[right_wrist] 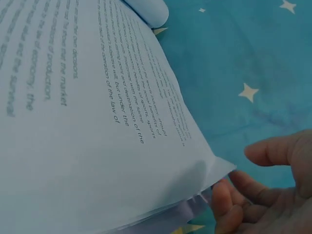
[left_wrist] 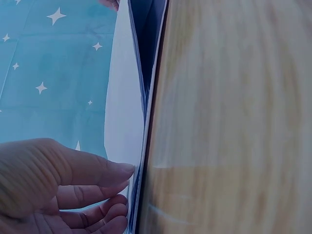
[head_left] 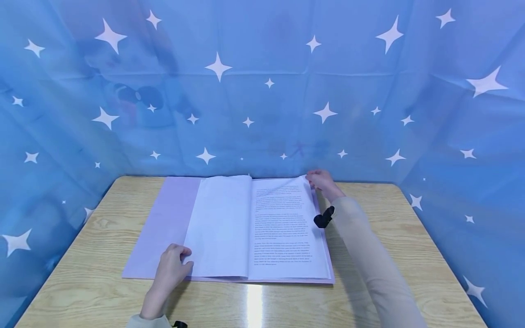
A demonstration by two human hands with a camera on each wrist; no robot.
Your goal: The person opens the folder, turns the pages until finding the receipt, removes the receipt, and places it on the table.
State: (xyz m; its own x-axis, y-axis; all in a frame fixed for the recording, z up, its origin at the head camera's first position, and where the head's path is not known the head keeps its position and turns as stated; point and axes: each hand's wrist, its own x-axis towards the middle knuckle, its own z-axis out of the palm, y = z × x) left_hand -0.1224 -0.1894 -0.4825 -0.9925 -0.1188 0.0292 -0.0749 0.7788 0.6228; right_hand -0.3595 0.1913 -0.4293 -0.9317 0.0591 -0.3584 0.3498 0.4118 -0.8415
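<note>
A purple folder (head_left: 174,205) lies open on the table, holding loose white sheets. The left page (head_left: 219,228) is blank; the right page (head_left: 283,218) carries printed text. At the lower left edge of the blank page, my left hand (head_left: 172,266) rests with loosely bent fingers; the thumb (left_wrist: 109,171) touches or nearly touches the paper. My right hand (head_left: 321,180) is at the upper right corner of the printed page. In the right wrist view that corner lifts slightly over the fingers (right_wrist: 253,190), while the thumb (right_wrist: 273,150) stands apart from the paper.
The wooden table (head_left: 98,241) reaches back to a blue curtain (head_left: 262,105) with white stars. A bright light reflection lies on the table below the folder. Each wrist carries a small black device (head_left: 324,217).
</note>
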